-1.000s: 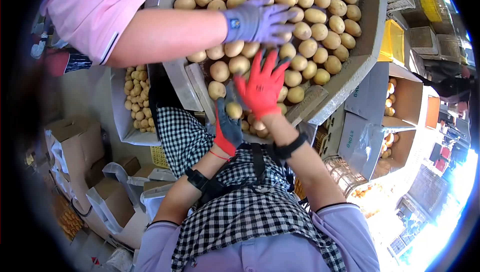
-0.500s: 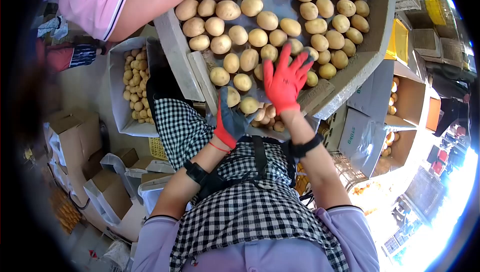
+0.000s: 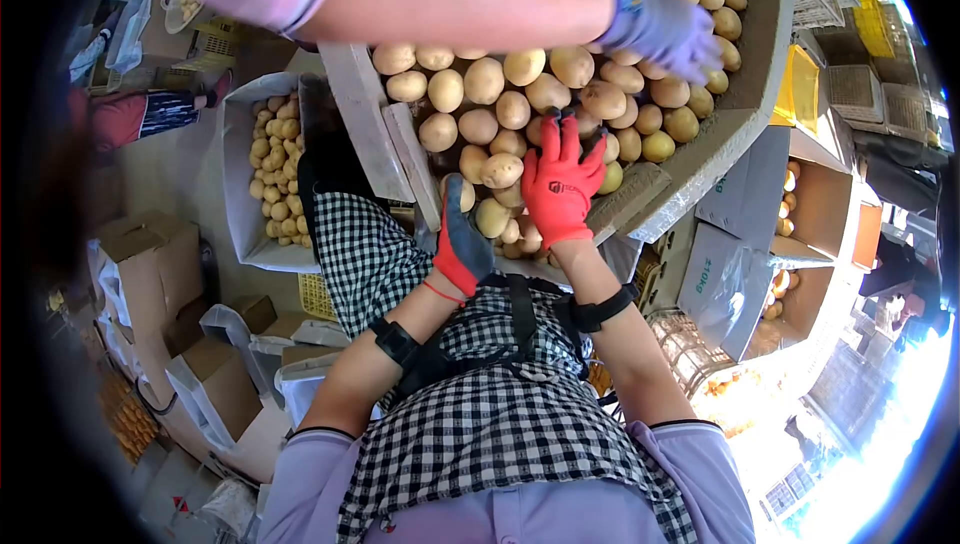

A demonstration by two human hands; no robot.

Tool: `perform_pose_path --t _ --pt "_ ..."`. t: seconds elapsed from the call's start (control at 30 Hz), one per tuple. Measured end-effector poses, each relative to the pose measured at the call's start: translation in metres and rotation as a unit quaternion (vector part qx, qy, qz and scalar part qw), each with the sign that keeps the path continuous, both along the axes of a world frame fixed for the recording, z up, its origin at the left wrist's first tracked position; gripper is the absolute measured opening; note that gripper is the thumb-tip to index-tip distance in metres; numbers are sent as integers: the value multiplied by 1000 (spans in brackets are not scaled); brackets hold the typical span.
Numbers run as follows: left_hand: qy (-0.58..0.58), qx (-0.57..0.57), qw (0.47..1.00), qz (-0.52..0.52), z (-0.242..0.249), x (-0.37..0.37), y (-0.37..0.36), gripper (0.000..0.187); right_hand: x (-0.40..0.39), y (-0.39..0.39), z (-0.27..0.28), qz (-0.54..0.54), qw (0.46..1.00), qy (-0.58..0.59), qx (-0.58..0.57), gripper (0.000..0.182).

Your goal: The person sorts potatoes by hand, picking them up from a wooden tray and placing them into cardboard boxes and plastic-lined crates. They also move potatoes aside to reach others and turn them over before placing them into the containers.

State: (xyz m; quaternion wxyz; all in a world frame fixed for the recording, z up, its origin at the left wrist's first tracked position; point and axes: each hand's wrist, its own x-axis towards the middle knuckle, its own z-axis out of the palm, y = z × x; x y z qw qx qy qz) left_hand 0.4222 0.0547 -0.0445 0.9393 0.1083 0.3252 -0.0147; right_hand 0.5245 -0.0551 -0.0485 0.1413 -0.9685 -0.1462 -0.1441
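Many potatoes lie on the sorting table, packed close toward its narrow front outlet. My right hand, in a red glove with dark fingertips, rests back-up over the potatoes near the outlet, fingers stretched and apart. At the outlet's left side stands my left hand, in a red glove with a grey palm. Its fingers point up along the board, beside a potato, and it grips nothing that I can see. More potatoes lie lower down, between my hands.
Across the table reaches a co-worker's arm, its purple-gloved hand over the potatoes. A lined box of potatoes stands at left. Cardboard boxes with potatoes stand at right, more boxes at lower left.
The co-worker's arm has swept right across the table. Potatoes have shifted toward the outlet and crowd together. My right hand has drawn back slightly toward me; my left hand has turned more upright.
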Motion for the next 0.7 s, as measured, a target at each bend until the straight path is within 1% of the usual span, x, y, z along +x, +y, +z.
perform_pose_path --t 0.03,0.07,0.1,0.13,0.17,0.2,0.23,0.27,0.3,0.33,0.37,0.4,0.43,0.47,0.5,0.53,0.57,0.6,0.63,0.67,0.7 --pt "-208 299 928 -85 -11 -11 -1 74 5 -7 3 29 999 13 -17 57" --pt "-207 299 928 -85 -6 -9 -2 74 10 -13 5 57 997 27 -34 57" --pt "-80 137 986 -59 -2 -4 -4 81 18 -17 8 78 996 13 -48 57" --pt "49 -30 998 -32 3 1 -4 89 19 -20 6 78 996 12 -48 57" --pt "51 -95 993 -44 3 1 0 93 20 -23 6 89 994 50 -42 55" --pt "48 -94 993 -44 2 2 1 93 20 -25 7 101 990 87 -37 53" --pt "59 -90 994 -37 0 5 0 96 17 -27 7 113 992 56 -30 55" --pt "70 -86 993 -28 -6 6 -1 98 15 -25 13 115 991 54 -32 55" --pt "82 -49 994 -45 -10 9 1 99 11 -19 20 122 987 80 -69 56" --pt "82 -50 994 -45 -13 7 -1 99 7 -13 24 127 980 108 -105 58" --pt "123 -35 991 -45 1 10 -3 98 6 -7 23 123 978 137 -97 58" --pt "164 -18 985 -45 9 13 -3 96 10 -4 24 122 978 137 -97 58" --pt "70 -41 996 -26 -4 8 -2 93 13 -2 25 124 960 233 -98 57" --pt "70 -39 996 -26 0 8 -1 93 14 0 27 125 932 326 -96 57" --pt "54 -68 995 -50 5 6 0 95 7 -8 13 146 952 268 -14 58" --pt "37 -97 992 -73 9 7 2 97 -1 -14 9 146 952 268 -12 58" --pt "35 -121 990 -59 9 9 1 97 -9 -18 13 157 959 237 15 60" --pt "34 -120 991 -58 8 12 1 97 -12 -20 14 170 963 204 40 62" --pt "21 -109 993 -32 7 14 0 93 -17 -16 12 174 965 196 -2 64" --pt "11 -99 995 -10 7 14 -3 89 -17 -12 14 170 965 199 -2 64" --pt "4 -97 995 -14 12 17 -4 91 -10 -7 16 194 962 191 -27 63"
